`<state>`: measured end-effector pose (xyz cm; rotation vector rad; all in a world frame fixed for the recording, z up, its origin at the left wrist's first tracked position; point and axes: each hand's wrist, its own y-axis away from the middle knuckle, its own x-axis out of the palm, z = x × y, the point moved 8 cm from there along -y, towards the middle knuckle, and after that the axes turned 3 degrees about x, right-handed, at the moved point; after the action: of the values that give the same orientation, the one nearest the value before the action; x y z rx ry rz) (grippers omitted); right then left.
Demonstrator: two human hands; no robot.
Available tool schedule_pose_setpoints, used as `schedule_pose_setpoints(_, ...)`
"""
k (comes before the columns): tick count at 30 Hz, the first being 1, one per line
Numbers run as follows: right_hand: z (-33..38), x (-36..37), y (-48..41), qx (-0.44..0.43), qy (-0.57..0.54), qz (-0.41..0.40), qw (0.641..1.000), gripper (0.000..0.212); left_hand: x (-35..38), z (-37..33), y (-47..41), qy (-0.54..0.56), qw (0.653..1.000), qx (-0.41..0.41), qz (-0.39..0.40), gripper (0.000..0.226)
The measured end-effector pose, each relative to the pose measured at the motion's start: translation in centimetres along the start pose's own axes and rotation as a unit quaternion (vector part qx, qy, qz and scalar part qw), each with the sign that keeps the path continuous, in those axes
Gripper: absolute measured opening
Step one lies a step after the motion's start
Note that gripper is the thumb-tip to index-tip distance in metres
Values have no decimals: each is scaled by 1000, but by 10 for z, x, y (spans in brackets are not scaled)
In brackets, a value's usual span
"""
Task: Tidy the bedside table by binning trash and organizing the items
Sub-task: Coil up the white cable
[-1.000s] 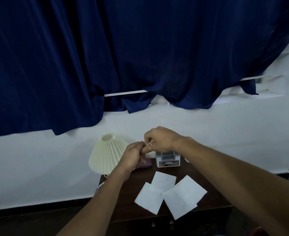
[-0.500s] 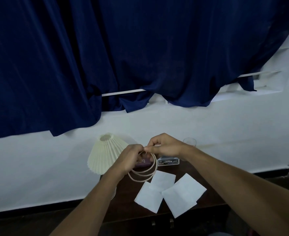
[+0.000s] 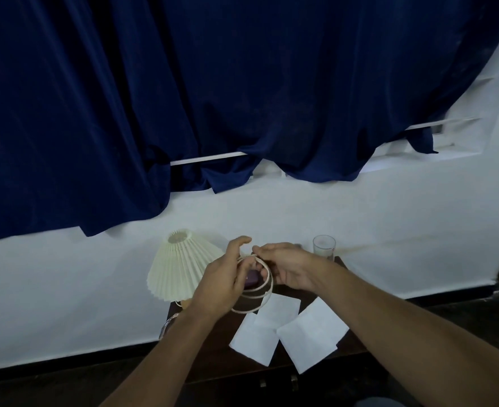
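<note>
**Two hands coiling a cord over a bedside table**

I count two hands, one cream cord (image 3: 255, 292), three white paper sheets (image 3: 310, 333), one pleated lamp (image 3: 180, 265) and one glass (image 3: 324, 245). My left hand (image 3: 222, 286) is loosely curled, fingers threaded through the cord's loops. My right hand (image 3: 286, 268) pinches the cord at the top. The cord is thin and pale, wound in about three rings, held above the dark table (image 3: 213, 348) between lamp and glass.

Dim, bluish room light; wide-angle bending at edges; hands slightly soft, table murky.
</note>
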<state>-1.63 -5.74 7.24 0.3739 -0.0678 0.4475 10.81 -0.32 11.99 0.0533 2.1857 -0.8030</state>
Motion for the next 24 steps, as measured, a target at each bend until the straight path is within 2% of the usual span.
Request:
schedule_pose_setpoints(2,-4,3,-2,31,36,-2,999,21,-1,-4,0,-29,998,42,-22,28)
schedule_pose_setpoints(4,-2,5,-2,40,60,4,997,21,-3,-3,-1,-51,996,46,-54,21)
schedule_pose_setpoints(6,-2,8,0,43,77,25,996,24,-8,6,-3,-73,994,0,-86,17)
schedule_pose_setpoints(8,-2,9,2,34,112,22,993,28,-10,19,-6,-95,990,-53,-84,20)
schedule_pose_setpoints(10,4,11,3,-45,236,-32,970,37,-7,31,-7,-112,987,-97,-65,26)
schedule_pose_setpoints(12,17,19,10,-176,405,-96,892,51,-5,40,-8,-116,981,-148,-53,33)
schedule_pose_setpoints(14,22,31,20,-273,536,-146,786,59,-3,46,-7,-102,974,-197,-41,38)
schedule_pose_setpoints(16,23,36,27,-315,619,-192,694,56,3,50,-5,-78,970,-231,-18,41)
schedule_pose_setpoints(18,23,42,32,-352,658,-226,626,45,8,54,-4,-43,965,-258,1,44)
schedule_pose_setpoints(20,24,51,41,-397,674,-240,575,27,13,60,-3,4,959,-283,19,48)
schedule_pose_setpoints(22,22,55,47,-434,682,-233,540,12,19,65,-1,30,953,-298,44,50)
schedule_pose_setpoints(23,22,55,48,-448,679,-229,535,10,21,67,1,41,951,-303,51,50)
schedule_pose_setpoints(24,21,51,46,-449,670,-217,550,12,22,68,2,50,950,-303,50,50)
